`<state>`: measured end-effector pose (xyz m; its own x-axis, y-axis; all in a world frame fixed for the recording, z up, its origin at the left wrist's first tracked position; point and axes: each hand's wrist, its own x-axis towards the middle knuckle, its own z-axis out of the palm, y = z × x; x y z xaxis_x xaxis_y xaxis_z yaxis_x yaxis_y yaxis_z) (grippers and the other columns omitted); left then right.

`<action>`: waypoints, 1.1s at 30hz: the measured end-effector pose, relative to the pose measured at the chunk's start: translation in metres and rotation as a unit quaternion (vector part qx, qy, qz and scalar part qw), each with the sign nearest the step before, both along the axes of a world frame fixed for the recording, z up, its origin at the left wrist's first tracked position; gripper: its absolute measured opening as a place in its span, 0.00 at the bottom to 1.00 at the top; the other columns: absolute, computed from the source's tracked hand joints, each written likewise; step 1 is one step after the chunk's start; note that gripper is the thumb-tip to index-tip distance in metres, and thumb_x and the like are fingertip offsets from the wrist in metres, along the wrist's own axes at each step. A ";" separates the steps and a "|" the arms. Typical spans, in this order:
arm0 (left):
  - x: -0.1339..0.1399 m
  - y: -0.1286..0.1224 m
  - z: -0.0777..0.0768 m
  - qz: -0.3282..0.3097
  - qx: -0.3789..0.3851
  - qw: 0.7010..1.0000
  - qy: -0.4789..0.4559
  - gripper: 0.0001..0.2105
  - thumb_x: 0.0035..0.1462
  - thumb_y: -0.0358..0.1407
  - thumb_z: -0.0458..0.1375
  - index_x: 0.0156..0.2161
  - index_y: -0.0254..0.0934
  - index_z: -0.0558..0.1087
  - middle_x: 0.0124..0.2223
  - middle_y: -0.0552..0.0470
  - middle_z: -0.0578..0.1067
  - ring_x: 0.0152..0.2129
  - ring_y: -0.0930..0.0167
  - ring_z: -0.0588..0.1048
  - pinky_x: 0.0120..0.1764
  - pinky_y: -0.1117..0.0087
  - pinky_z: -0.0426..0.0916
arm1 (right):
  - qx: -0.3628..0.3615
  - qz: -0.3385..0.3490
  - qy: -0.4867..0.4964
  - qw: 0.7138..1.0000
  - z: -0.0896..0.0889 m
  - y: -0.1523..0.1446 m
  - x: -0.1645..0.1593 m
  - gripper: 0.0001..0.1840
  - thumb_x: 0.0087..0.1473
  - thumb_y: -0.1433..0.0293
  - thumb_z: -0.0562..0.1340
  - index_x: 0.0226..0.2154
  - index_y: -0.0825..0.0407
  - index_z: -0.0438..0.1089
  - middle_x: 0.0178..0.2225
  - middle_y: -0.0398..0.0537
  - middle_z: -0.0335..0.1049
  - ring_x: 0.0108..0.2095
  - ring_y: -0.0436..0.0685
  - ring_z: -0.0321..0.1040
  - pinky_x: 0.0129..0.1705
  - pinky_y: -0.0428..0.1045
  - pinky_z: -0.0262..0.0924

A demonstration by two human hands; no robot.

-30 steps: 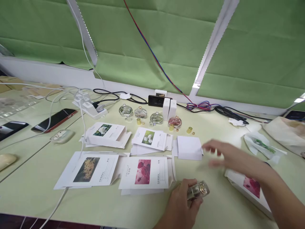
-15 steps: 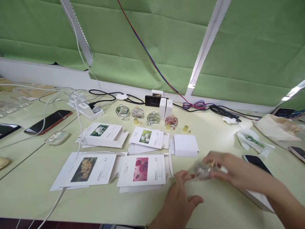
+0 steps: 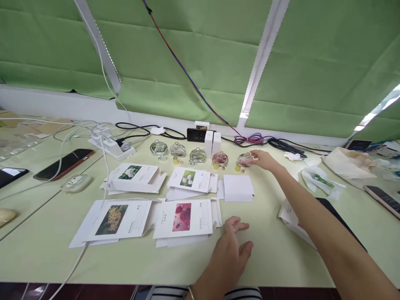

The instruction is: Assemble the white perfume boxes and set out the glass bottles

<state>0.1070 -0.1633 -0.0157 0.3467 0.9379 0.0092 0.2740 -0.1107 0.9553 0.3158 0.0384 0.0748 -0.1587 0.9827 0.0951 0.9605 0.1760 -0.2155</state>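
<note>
Reaching to the back of the table, my right hand (image 3: 263, 160) has its fingertips on a round clear glass perfume bottle (image 3: 244, 160) standing at the right end of a row. Beside that bottle's base sit a small yellow cap (image 3: 238, 167) and a tiny ring-like piece. My left hand (image 3: 229, 250) rests near the table's front, fingers apart and holding nothing. To its left lies a flattened white box with a red rose picture (image 3: 181, 216). The row also holds a pink bottle (image 3: 220, 158) and several clear or greenish ones, such as one bottle (image 3: 197, 155).
More flattened boxes with flower pictures, such as the orange-flower box (image 3: 111, 220), lie at left. Two small white boxes (image 3: 208, 143) stand behind the bottles by a phone showing a timer. A white cable (image 3: 107, 175) crosses the table. Under my right forearm lies a dark phone (image 3: 339, 221).
My right hand has carried the glass bottle from the front right to the back, at the end of the row. My left hand stays near the front, nothing in it.
</note>
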 end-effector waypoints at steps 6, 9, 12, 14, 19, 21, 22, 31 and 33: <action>0.001 0.000 -0.005 0.004 0.016 1.000 -0.008 0.21 0.54 0.30 0.52 0.53 0.37 0.53 0.50 0.44 0.71 0.48 0.66 0.69 0.51 0.58 0.63 | -0.181 -0.059 -0.008 0.982 -0.021 -0.118 0.088 0.40 0.35 0.60 0.67 0.54 0.46 0.60 0.52 0.54 0.64 0.52 0.70 0.60 0.51 0.59 0.57; 0.001 0.002 -0.005 -0.011 0.025 1.000 0.014 0.21 0.54 0.30 0.52 0.53 0.37 0.54 0.51 0.45 0.70 0.48 0.66 0.69 0.51 0.58 0.63 | -0.190 -0.110 0.005 0.976 -0.046 -0.182 0.110 0.48 0.29 0.60 0.69 0.56 0.45 0.56 0.50 0.56 0.65 0.49 0.72 0.63 0.48 0.61 0.59; 0.001 0.002 -0.003 -0.035 0.072 0.996 0.039 0.19 0.54 0.31 0.52 0.51 0.38 0.57 0.50 0.45 0.71 0.48 0.66 0.69 0.50 0.59 0.65 | -0.109 -0.189 0.117 0.969 -0.055 -0.215 0.087 0.44 0.33 0.56 0.67 0.55 0.47 0.56 0.51 0.56 0.63 0.52 0.71 0.60 0.51 0.62 0.56; 0.002 0.000 -0.003 -0.050 0.145 0.987 0.055 0.20 0.53 0.33 0.55 0.51 0.38 0.59 0.50 0.44 0.70 0.48 0.65 0.69 0.49 0.59 0.66 | -0.045 -0.249 0.284 0.925 -0.053 -0.222 0.054 0.45 0.37 0.53 0.65 0.56 0.47 0.51 0.51 0.55 0.62 0.53 0.67 0.59 0.50 0.60 0.58; 0.005 -0.008 -0.005 -0.040 0.328 0.940 0.089 0.26 0.49 0.35 0.60 0.52 0.36 0.56 0.49 0.40 0.69 0.47 0.61 0.70 0.46 0.59 0.69 | -0.097 -0.262 0.677 0.681 -0.062 -0.226 -0.039 0.33 0.47 0.47 0.56 0.51 0.43 0.51 0.41 0.45 0.70 0.40 0.59 0.69 0.37 0.54 0.68; 0.005 -0.009 -0.006 -0.017 0.352 0.931 0.091 0.21 0.51 0.29 0.55 0.51 0.36 0.56 0.45 0.41 0.71 0.43 0.64 0.71 0.45 0.62 0.70 | -0.115 -0.256 0.729 0.624 -0.071 -0.229 -0.063 0.33 0.46 0.47 0.56 0.51 0.44 0.53 0.41 0.45 0.71 0.40 0.60 0.70 0.37 0.54 0.69; 0.005 -0.009 -0.006 -0.010 0.364 0.927 0.093 0.20 0.51 0.26 0.53 0.50 0.35 0.56 0.44 0.41 0.72 0.43 0.65 0.72 0.45 0.62 0.70 | -0.116 -0.257 0.744 0.606 -0.074 -0.230 -0.070 0.34 0.45 0.48 0.58 0.52 0.44 0.53 0.42 0.45 0.71 0.41 0.60 0.70 0.38 0.55 0.69; 0.006 -0.008 -0.008 -0.147 0.359 0.905 0.177 0.23 0.52 0.21 0.46 0.53 0.36 0.60 0.51 0.46 0.71 0.53 0.66 0.65 0.54 0.62 0.61 | 0.006 -0.268 0.447 0.854 -0.031 -0.224 -0.027 0.25 0.47 0.58 0.60 0.47 0.51 0.68 0.44 0.54 0.72 0.44 0.69 0.68 0.45 0.62 0.63; 0.008 -0.008 -0.011 -0.160 0.337 0.904 0.209 0.25 0.50 0.22 0.46 0.55 0.35 0.57 0.51 0.45 0.71 0.53 0.66 0.65 0.55 0.61 0.59 | 0.112 -0.206 0.244 0.941 -0.018 -0.202 -0.019 0.22 0.53 0.65 0.52 0.51 0.46 0.65 0.52 0.48 0.65 0.53 0.67 0.60 0.54 0.63 0.55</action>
<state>0.1147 -0.1711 -0.0263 0.7040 0.6200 0.3464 0.4471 -0.7659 0.4621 0.2968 -0.1637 0.0573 0.3475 0.8979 0.2704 0.7541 -0.0962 -0.6496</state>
